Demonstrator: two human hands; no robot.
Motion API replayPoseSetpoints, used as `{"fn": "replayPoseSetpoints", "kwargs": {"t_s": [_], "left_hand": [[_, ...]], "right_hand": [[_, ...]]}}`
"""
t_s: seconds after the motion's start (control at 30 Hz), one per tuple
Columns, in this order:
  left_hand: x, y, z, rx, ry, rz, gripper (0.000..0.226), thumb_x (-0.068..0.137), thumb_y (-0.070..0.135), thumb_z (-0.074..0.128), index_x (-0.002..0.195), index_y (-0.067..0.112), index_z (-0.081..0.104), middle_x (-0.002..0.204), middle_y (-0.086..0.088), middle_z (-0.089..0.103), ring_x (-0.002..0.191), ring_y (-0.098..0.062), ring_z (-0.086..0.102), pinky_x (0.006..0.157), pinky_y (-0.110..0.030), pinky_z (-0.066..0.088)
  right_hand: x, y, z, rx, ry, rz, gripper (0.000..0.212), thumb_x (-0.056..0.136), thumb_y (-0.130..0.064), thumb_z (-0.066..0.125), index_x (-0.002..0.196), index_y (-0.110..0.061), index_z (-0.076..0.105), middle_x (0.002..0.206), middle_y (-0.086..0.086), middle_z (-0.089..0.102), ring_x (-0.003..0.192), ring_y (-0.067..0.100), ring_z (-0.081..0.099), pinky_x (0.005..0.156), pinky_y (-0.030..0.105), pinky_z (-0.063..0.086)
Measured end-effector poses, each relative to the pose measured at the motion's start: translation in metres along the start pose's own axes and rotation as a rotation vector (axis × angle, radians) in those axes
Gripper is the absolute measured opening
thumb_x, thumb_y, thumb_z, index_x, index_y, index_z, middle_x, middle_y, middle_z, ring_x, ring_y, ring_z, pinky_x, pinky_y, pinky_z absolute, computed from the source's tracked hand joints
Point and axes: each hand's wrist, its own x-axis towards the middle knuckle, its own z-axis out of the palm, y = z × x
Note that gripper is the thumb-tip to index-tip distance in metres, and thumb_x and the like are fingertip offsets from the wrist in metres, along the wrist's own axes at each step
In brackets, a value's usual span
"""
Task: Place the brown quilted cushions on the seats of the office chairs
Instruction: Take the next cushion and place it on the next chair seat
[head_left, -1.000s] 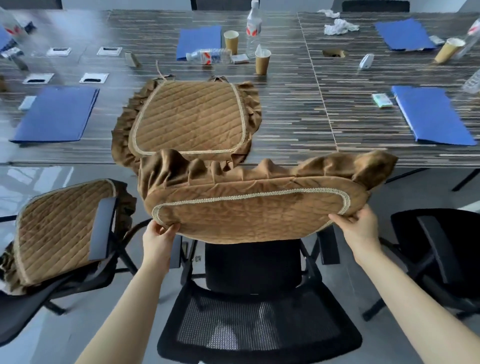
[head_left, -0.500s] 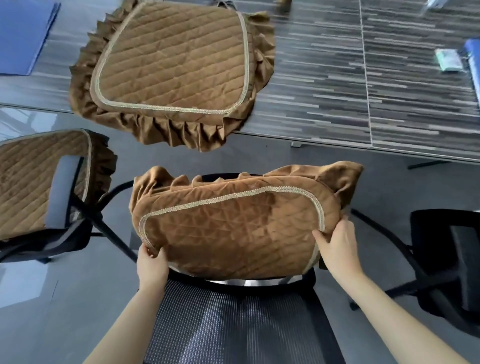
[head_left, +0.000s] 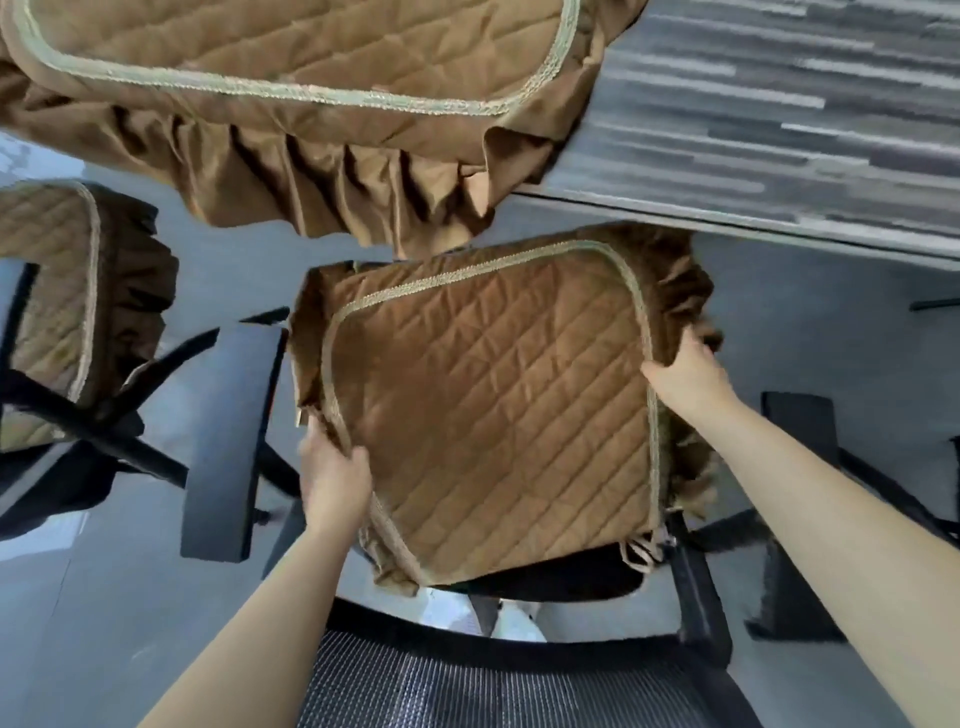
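Two hands' fingers pinch a brown cushion (head_left: 488, 415) over a black chair seat (head_left: 561, 577), beside the striped table (head_left: 779, 130) and grey floor (head_left: 78, 623).

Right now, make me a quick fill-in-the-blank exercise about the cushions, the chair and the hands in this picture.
1. The left hand and right hand hold opposite edges of one brown quilted ____.
2. That cushion is over the seat of the ____ with the black mesh backrest.
3. A second cushion lies on the striped ____, its ruffle hanging over the edge.
4. A third cushion sits on the chair to the person's ____.

Missing words: cushion; office chair; table; left
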Motion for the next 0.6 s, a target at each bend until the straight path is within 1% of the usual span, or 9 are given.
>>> {"fn": "replayPoseSetpoints", "kwargs": {"t_s": [0.03,0.13,0.2,0.27,0.3,0.37,0.43,0.5,0.6], "left_hand": [[0.013,-0.005,0.008,0.021,-0.034,-0.05,0.066,0.094,0.017,0.053,0.153,0.017,0.022,0.145,-0.012,0.045,0.121,-0.039,0.054,0.097,-0.05,0.048],[0.04,-0.025,0.027,0.059,-0.124,-0.169,0.06,0.089,0.029,0.058,0.141,0.006,0.041,0.132,-0.02,0.053,0.112,-0.042,0.057,0.091,-0.052,0.051],[0.063,-0.05,0.042,0.025,-0.178,-0.22,0.07,0.086,0.042,0.058,0.144,0.009,0.038,0.132,-0.018,0.056,0.117,-0.041,0.055,0.095,-0.048,0.048],[0.07,-0.056,0.047,-0.022,-0.197,-0.231,0.078,0.078,0.052,0.058,0.145,0.017,0.036,0.133,-0.011,0.058,0.12,-0.036,0.055,0.1,-0.05,0.046],[0.064,-0.048,0.044,-0.075,-0.199,-0.24,0.075,0.08,0.049,0.059,0.143,0.016,0.036,0.131,-0.009,0.058,0.118,-0.034,0.055,0.1,-0.049,0.045],[0.059,-0.037,0.043,-0.148,-0.228,-0.259,0.061,0.091,0.031,0.059,0.14,0.007,0.034,0.127,-0.008,0.055,0.113,-0.03,0.054,0.097,-0.042,0.044],[0.058,-0.037,0.045,-0.121,-0.238,-0.242,0.054,0.093,0.021,0.059,0.139,0.003,0.035,0.125,-0.011,0.055,0.115,-0.031,0.054,0.098,-0.041,0.043],[0.056,-0.036,0.045,-0.038,-0.215,-0.196,0.05,0.091,0.024,0.06,0.133,0.005,0.041,0.125,-0.015,0.059,0.116,-0.036,0.055,0.1,-0.046,0.044],[0.043,-0.033,0.043,0.18,-0.112,-0.075,0.042,0.092,0.029,0.057,0.125,0.005,0.047,0.119,-0.018,0.056,0.109,-0.041,0.056,0.084,-0.039,0.042]], "right_hand": [[0.01,0.004,0.009,0.013,-0.01,0.044,0.067,0.096,-0.027,0.054,0.15,-0.006,0.02,0.15,0.019,0.035,0.134,0.037,0.039,0.105,0.041,0.034],[0.023,0.027,0.035,-0.017,-0.034,0.168,0.059,0.097,-0.02,0.053,0.145,-0.001,0.025,0.145,0.022,0.04,0.129,0.038,0.043,0.1,0.04,0.037],[0.025,0.049,0.053,-0.05,-0.069,0.266,0.057,0.096,-0.021,0.054,0.141,0.002,0.028,0.141,0.025,0.043,0.128,0.039,0.044,0.101,0.04,0.038],[0.023,0.071,0.068,-0.061,-0.099,0.346,0.055,0.093,-0.02,0.055,0.137,0.004,0.031,0.136,0.026,0.047,0.125,0.04,0.047,0.098,0.039,0.04],[0.021,0.08,0.074,-0.065,-0.129,0.383,0.057,0.092,-0.019,0.056,0.137,0.005,0.03,0.135,0.026,0.048,0.124,0.041,0.047,0.098,0.039,0.041],[0.019,0.093,0.085,-0.067,-0.204,0.443,0.064,0.088,-0.014,0.058,0.139,0.004,0.024,0.135,0.026,0.046,0.123,0.041,0.047,0.099,0.04,0.042],[0.015,0.098,0.091,-0.075,-0.267,0.457,0.067,0.086,-0.013,0.059,0.141,0.0,0.023,0.132,0.024,0.048,0.12,0.04,0.049,0.096,0.04,0.043],[0.013,0.106,0.094,-0.123,-0.282,0.411,0.063,0.083,-0.017,0.062,0.136,-0.005,0.029,0.126,0.02,0.053,0.113,0.038,0.054,0.095,0.042,0.046],[0.01,0.111,0.091,-0.125,-0.247,0.347,0.062,0.085,-0.027,0.066,0.133,-0.011,0.031,0.124,0.015,0.057,0.112,0.038,0.055,0.094,0.045,0.046]]}}
